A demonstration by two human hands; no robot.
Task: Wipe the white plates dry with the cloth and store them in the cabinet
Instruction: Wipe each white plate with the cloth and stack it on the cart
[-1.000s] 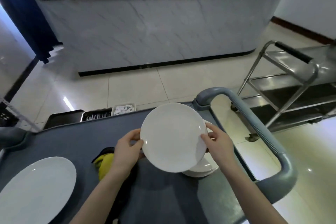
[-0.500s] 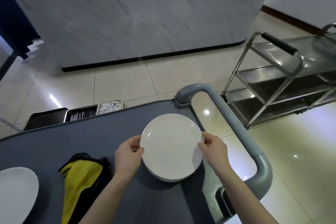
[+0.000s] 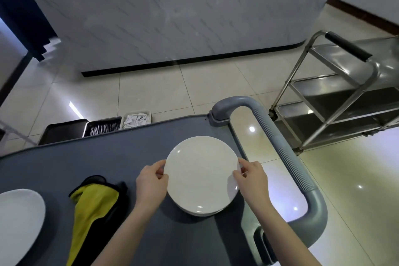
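Our left hand (image 3: 152,183) and right hand (image 3: 251,179) pinch opposite rims of the round white ceramic plate (image 3: 201,175), both grips closed on it.

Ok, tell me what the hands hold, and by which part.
The top white plate, by its rim: left hand pinches the left edge, right hand the right edge.

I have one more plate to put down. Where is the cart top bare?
Bare: the wide far strip of the cart top, from its far edge to the cloth; also the gap between cloth and large plate. Crowded: the right end, where the left hand and right hand hold the plate stack.
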